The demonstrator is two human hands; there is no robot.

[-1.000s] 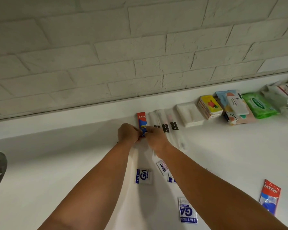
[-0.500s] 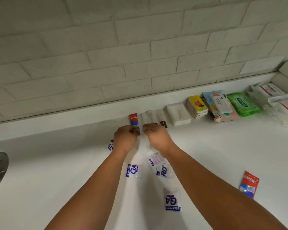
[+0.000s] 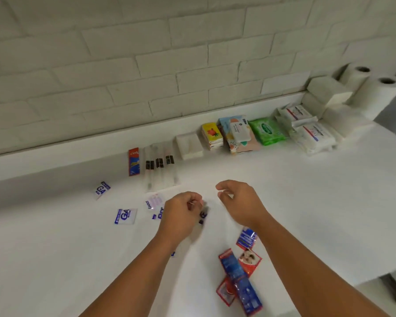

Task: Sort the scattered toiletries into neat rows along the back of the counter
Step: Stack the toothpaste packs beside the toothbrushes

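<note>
Left hand (image 3: 183, 213): fingers curled inward. Whether it pinches the blurred blue-printed sachet (image 3: 203, 216) at its fingertips cannot be told. Right hand (image 3: 238, 202): loosely curled, holding nothing. Beyond both hands, at the back of the counter (image 3: 284, 202), lie a red toothpaste box (image 3: 133, 161) and wrapped toothbrushes (image 3: 159, 163). Red sachets (image 3: 236, 271) lie below the right wrist.

Our bare arms (image 3: 133, 275) reach forward. Our left hand (image 3: 183, 213) is curled, knuckles up, grip unclear. Our right hand (image 3: 240, 202) hangs loose, thumb and fingers apart.
</note>
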